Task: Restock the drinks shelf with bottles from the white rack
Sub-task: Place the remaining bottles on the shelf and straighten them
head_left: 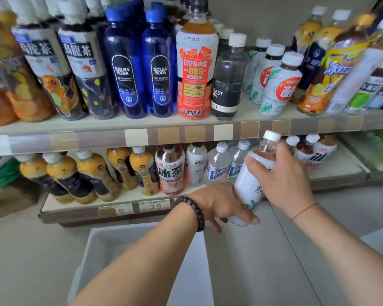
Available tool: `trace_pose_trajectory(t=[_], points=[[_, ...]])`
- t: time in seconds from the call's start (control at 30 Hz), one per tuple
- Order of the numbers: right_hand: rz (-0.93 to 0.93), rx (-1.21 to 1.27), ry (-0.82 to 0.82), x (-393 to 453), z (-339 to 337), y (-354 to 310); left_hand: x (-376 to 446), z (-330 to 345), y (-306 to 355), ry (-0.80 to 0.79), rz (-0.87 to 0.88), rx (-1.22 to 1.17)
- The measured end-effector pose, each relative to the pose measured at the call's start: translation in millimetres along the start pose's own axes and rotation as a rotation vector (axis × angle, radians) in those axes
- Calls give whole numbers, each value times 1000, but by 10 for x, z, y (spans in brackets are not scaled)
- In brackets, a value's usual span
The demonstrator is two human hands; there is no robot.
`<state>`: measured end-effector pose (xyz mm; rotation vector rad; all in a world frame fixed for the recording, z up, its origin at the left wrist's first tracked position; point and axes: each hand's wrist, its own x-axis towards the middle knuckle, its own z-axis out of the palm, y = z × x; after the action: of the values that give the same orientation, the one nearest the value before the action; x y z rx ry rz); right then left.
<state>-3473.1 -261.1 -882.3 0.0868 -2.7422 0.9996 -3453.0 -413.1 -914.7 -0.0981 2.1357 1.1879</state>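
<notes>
**Bottle mid-air, two-handed**

Held bottle [255,173] tilted, clear of rack [102,246], in front of lower shelf [128,198]. Right hand [283,180] wrapped round shoulder; left hand [221,203] cupped under base, fingers curled. Looked full, so heavyish; smooth sleeve, probably slippery. Best gripped mid-body, not cap [272,135].

Bottle-laden shelves [186,123]; floor-standing rack [102,244].

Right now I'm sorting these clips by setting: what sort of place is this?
Most likely a small shop's drinks aisle. The upper shelf carries rows of bottled drinks such as the blue soda bottles, a price tag fronts the lower shelf, and both hands hold a white bottle being stocked.
</notes>
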Motion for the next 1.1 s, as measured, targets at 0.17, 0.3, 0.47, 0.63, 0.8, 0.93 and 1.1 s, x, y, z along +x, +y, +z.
trace_pose_trajectory(t=[0.17,0.3,0.47,0.63,0.8,0.93,1.1], points=[[-91,77,137,318,-408,-406,12,-137,180,159,190,-337],[-194,77,192,537,-830,-714,40,-238,397,371,356,-607],[-222,11,240,797,-1168,-899,-68,-264,689,447,477,-588],[-108,-44,394,923,-1511,-827,-165,-218,814,704,493,-82],[-14,-113,375,945,-1542,-613,-203,-160,1062,670,541,93],[-55,-62,245,976,-1443,-511,-220,-344,1459,572,577,154],[-130,125,152,1071,-1346,-457,-454,-949,2001,722,525,438]])
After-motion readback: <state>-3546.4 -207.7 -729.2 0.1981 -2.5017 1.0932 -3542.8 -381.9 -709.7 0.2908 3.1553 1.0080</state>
